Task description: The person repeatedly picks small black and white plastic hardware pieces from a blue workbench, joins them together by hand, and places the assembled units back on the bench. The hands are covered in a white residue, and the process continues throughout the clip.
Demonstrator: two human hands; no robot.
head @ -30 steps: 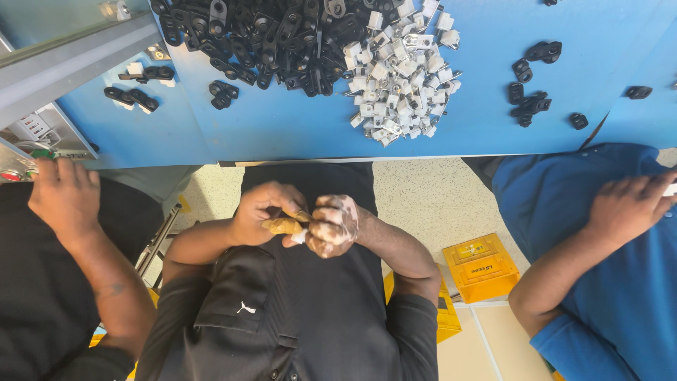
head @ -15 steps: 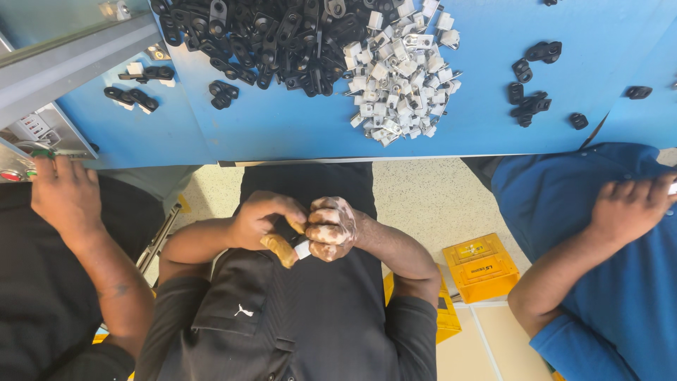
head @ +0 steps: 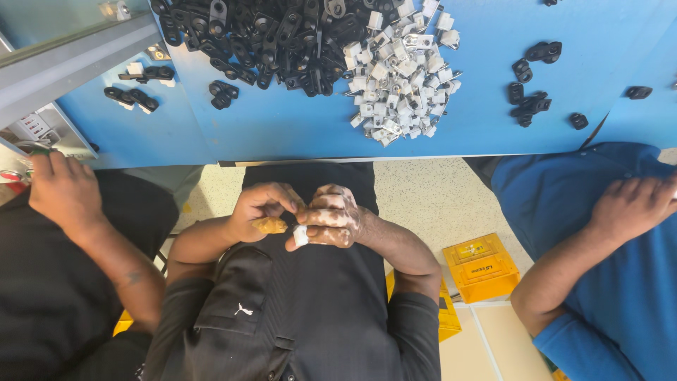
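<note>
Now both hands pinch: left hand point(head: 259, 212) tan piece point(head: 269, 226); right hand point(head: 337, 217) white clip point(head: 301, 235).

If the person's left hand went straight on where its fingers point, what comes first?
The left hand, holding a tan piece, would meet the right hand first; they may already touch.

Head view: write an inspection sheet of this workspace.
Surface: blue table, with a bare strip along its near edge.
Job's things: tan piece in the left hand; small white piece in the right hand; both held over the lap.
Clutter: heap of black parts, heap of white parts, loose black parts.
Fingers: closed on the pieces in both hands.
Cables: nothing seen.
Surroundings: one co-worker's hand at the left, another co-worker's hand at the right, yellow box on the floor.
</note>
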